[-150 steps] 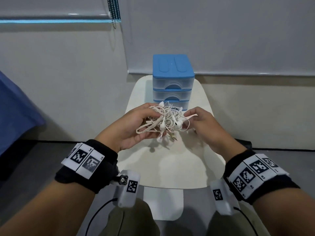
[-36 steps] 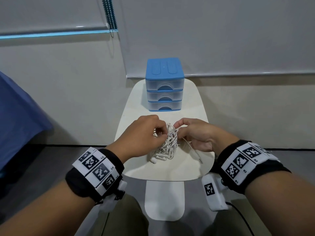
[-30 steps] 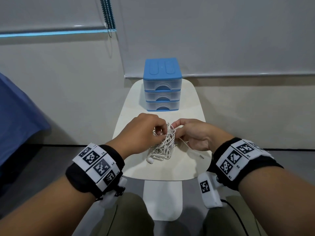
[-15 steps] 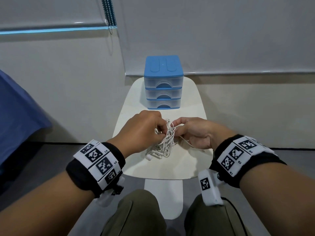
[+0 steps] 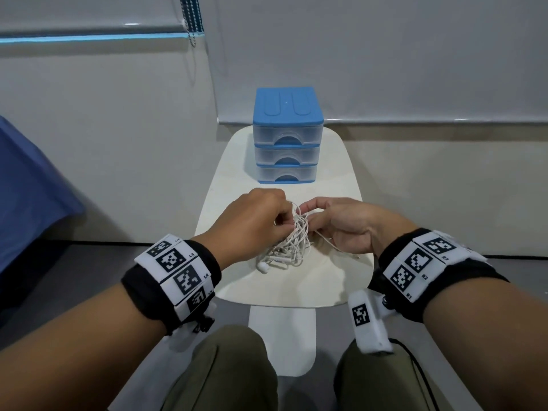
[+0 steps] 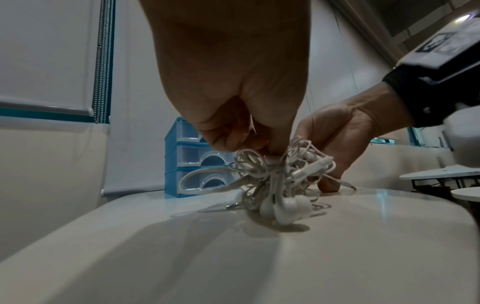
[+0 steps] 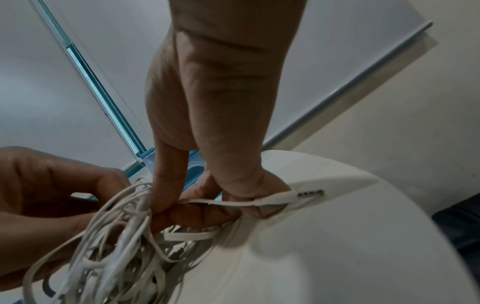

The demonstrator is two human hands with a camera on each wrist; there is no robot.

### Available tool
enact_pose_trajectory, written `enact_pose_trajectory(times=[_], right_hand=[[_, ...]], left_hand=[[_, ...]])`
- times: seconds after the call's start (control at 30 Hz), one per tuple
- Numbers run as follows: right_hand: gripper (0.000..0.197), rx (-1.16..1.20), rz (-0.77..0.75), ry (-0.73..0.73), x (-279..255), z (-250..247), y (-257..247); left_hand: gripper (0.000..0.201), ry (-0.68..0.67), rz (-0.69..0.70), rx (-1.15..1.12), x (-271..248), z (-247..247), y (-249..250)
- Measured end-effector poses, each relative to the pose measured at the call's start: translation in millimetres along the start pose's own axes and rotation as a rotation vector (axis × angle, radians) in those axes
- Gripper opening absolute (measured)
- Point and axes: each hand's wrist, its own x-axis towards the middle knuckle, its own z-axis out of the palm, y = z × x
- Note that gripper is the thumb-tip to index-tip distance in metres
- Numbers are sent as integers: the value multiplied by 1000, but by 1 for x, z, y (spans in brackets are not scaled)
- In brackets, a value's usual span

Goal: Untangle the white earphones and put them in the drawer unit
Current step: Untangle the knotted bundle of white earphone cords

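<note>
Above the cream oval counter (image 5: 284, 280), both hands pinch the tangled white corded earphones (image 5: 292, 246); the left hand (image 5: 252, 223) should anchor while the right hand (image 5: 344, 223) feeds the plug end out gently.

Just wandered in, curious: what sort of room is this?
Probably an office or study room: plain walls with roller blinds, a small cream table holding a blue drawer unit, and more small tables nearby.

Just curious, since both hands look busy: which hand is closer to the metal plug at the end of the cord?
Right. The right hand holds the cord just behind the plug, fingers touching it. The left hand grips the tangle farther away.
</note>
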Motion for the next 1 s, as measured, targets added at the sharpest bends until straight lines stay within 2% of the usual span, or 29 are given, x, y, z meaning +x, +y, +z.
enact_pose_trajectory(times=[0.13, 0.23, 0.47, 0.7, 0.87, 1.0], right_hand=[[35, 21, -13, 1, -1, -1, 1], [35, 54, -29, 10, 0, -1, 1], [45, 51, -37, -7, -2, 0, 1], [54, 59, -2, 3, -6, 0, 2], [52, 47, -2, 8, -6, 1, -1], [45, 26, -8, -1, -5, 1, -3]], left_hand=[[7, -26, 8, 17, 2, -3, 2], [6, 7, -4, -1, 2, -4, 2], [3, -10, -1, -57, 2, -3, -1], [19, -138, 28, -33, 8, 1, -3], [11, -223, 6, 14, 10, -4, 0], [11, -240, -9, 41, 11, -8, 3]])
